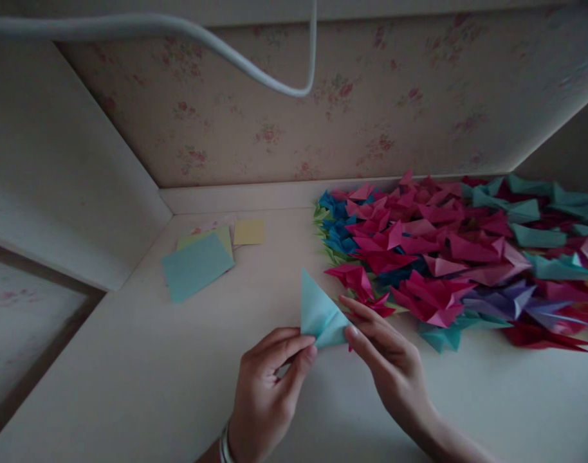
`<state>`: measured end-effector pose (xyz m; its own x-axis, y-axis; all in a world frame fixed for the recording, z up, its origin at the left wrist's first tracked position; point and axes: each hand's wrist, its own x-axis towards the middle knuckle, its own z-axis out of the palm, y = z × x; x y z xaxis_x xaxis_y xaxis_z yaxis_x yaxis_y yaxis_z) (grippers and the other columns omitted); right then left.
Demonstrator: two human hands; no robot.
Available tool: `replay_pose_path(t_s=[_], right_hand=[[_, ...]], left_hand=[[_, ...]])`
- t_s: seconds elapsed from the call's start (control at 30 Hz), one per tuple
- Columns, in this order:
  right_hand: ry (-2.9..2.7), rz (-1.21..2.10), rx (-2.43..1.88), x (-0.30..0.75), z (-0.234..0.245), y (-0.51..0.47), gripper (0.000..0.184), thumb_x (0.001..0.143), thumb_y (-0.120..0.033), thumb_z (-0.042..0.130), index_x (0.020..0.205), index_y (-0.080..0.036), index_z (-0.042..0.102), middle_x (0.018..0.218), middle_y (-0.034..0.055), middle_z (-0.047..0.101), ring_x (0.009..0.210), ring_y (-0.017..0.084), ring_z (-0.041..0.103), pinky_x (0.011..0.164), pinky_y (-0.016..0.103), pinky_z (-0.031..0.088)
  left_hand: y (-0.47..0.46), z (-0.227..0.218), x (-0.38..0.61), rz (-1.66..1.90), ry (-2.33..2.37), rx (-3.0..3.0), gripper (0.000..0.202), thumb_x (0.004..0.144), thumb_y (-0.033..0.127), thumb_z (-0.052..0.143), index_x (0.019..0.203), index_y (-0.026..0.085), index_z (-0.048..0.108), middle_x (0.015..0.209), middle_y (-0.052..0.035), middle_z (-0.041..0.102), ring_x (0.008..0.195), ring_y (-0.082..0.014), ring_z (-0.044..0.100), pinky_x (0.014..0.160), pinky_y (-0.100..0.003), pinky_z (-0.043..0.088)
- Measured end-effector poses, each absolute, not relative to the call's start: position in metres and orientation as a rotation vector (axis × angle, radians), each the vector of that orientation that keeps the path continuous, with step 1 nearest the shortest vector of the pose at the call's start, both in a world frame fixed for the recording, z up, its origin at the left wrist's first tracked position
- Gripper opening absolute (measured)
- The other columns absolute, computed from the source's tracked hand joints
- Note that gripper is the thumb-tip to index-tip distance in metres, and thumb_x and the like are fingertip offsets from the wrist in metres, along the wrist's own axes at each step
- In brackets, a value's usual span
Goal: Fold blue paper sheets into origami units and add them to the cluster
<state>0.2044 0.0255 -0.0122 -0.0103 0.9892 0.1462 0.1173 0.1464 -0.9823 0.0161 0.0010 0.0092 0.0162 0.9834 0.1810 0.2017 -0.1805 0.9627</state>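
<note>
A light blue paper (319, 313), folded into a triangle, is held just above the white desk (130, 360) between both hands. My left hand (269, 386) pinches its lower left corner with thumb and forefinger. My right hand (388, 357) grips its lower right edge, fingers pressed together along the fold. The triangle's tip points up and away from me.
A big heap of folded paper pieces (448, 257), pink, red, blue, teal and purple, covers the desk's right side. A small stack of flat square sheets (197, 263) and a yellow sheet (249, 232) lie at the back left. A white cable (255, 61) hangs across the floral wall.
</note>
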Motion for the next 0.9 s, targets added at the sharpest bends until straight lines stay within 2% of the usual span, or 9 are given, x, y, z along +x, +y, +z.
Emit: replay_pose_path(t_s=[0.2,0.4,0.67,0.73,0.9], right_hand=[[-1.209,1.178,-1.126,0.2014,-0.0114,0.0239,0.011,0.086,-0.029,0.073,0.077,-0.025,0.077,0.104,0.0043,0.077,0.09,0.02,0.072,0.073,0.022,0.057],[-1.201,1.176,-1.113,0.2004,-0.0095,0.0221,0.01,0.086,-0.027,0.072,0.077,-0.025,0.077,0.097,0.0037,0.078,0.082,0.018,0.071,0.068,0.02,0.055],[-1.143,1.071,-1.169,0.1988,-0.0083,0.0254,0.013,0.085,-0.029,0.072,0.074,-0.024,0.076,0.082,0.0024,0.074,0.071,0.015,0.065,0.062,0.019,0.052],[-1.141,1.076,-1.169,0.199,-0.008,0.0252,0.013,0.085,-0.029,0.072,0.075,-0.023,0.076,0.082,0.0028,0.074,0.071,0.015,0.064,0.062,0.02,0.051],[-1.118,1.117,-1.146,0.1983,-0.0083,0.0251,0.019,0.086,-0.03,0.071,0.069,-0.022,0.072,0.079,0.0021,0.072,0.069,0.014,0.062,0.06,0.02,0.05]], left_hand=[[0.003,0.0073,0.0148,1.273,1.382,1.418,0.01,0.087,0.021,0.071,0.09,0.025,0.081,0.082,-0.0011,0.078,0.07,-0.0137,0.071,0.065,-0.017,0.056],[0.0032,0.0083,0.0157,1.239,1.424,1.39,0.01,0.088,0.025,0.07,0.086,0.023,0.08,0.068,0.0009,0.074,0.063,-0.0124,0.069,0.061,-0.016,0.054],[0.0019,0.0075,0.015,1.226,1.307,1.526,0.015,0.085,0.021,0.073,0.098,0.024,0.08,0.091,-0.0035,0.079,0.076,-0.015,0.074,0.068,-0.017,0.058],[0.0014,0.0082,0.0157,1.243,1.32,1.547,0.015,0.086,0.019,0.072,0.097,0.024,0.081,0.09,-0.004,0.08,0.077,-0.0155,0.074,0.07,-0.018,0.057],[0.0018,0.0107,0.0181,1.21,1.303,1.393,0.012,0.087,0.023,0.071,0.09,0.022,0.082,0.077,-0.0035,0.076,0.067,-0.0145,0.07,0.061,-0.018,0.055]])
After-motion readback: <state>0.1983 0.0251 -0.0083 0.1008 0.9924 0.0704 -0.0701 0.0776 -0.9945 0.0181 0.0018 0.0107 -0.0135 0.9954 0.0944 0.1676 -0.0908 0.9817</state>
